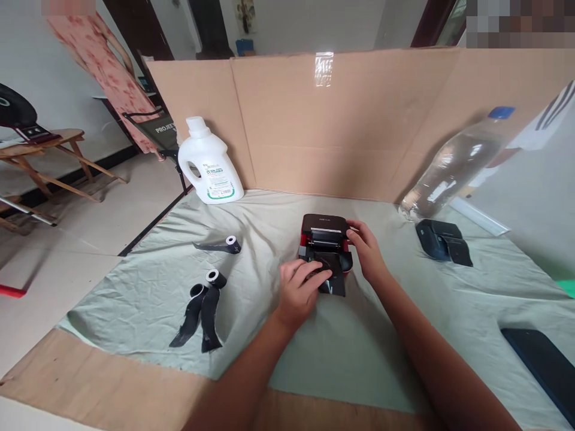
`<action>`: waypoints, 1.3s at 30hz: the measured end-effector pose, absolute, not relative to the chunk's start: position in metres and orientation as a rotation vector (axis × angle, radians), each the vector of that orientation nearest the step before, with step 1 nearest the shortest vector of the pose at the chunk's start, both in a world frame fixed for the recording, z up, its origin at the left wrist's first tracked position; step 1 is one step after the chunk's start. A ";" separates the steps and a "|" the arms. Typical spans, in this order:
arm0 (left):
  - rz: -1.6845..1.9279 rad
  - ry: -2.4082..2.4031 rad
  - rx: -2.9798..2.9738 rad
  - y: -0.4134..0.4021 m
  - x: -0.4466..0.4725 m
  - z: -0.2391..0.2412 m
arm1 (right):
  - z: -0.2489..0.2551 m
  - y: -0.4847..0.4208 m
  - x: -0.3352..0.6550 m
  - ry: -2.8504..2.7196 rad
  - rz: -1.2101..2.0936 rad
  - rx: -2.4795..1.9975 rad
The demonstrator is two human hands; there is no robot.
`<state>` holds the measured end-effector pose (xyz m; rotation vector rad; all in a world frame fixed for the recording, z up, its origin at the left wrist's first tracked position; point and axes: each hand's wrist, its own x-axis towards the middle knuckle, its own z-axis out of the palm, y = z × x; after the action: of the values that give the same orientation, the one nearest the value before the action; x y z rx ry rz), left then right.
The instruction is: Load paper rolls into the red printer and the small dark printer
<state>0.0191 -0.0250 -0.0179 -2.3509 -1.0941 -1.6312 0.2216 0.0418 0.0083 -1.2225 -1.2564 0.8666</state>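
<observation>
A small black and red receipt printer (324,224) sits on the cloth with its lid raised. Black paper (333,286) hangs over its front edge onto the cloth. My left hand (300,287) lies over the printer's front, its bent fingers on the black paper and its thumb hidden. Along the printer's right side, my right hand (365,244) grips the casing, fingers near the lid. To the left lie a paper roll (231,243) with a dark tail, a second roll (216,278) and a third roll (196,291), both with dark strips unrolled toward me.
A white detergent bottle (211,161) stands at the back left, before a cardboard screen (323,131). On the right are a leaning clear plastic bottle (458,161), another black printer (442,240) and a dark phone (543,371). A person (108,78) stands beyond the screen's left end.
</observation>
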 end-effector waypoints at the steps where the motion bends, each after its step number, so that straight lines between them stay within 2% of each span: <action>1: -1.636 -1.097 -2.351 -0.026 0.018 -0.018 | 0.007 0.042 0.221 -1.254 0.870 -1.208; 11: -1.670 -1.161 -2.351 -0.022 0.012 -0.023 | -0.024 0.037 0.204 -1.091 1.018 -0.983; 22: -1.642 -1.538 -2.477 0.000 0.012 -0.022 | -0.029 0.039 0.203 -1.055 1.022 -1.006; 32: -1.729 -1.471 -2.521 -0.004 0.011 -0.024 | -0.033 0.031 0.189 -0.871 1.081 -0.884; 39: -1.634 -1.429 -2.584 -0.003 0.009 -0.023 | -0.030 0.029 0.188 -0.831 1.141 -0.855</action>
<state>0.0091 -0.0030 -0.0232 -2.5843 -1.4289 -1.6337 0.1877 0.0294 -0.0300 -0.8553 -0.8313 1.1412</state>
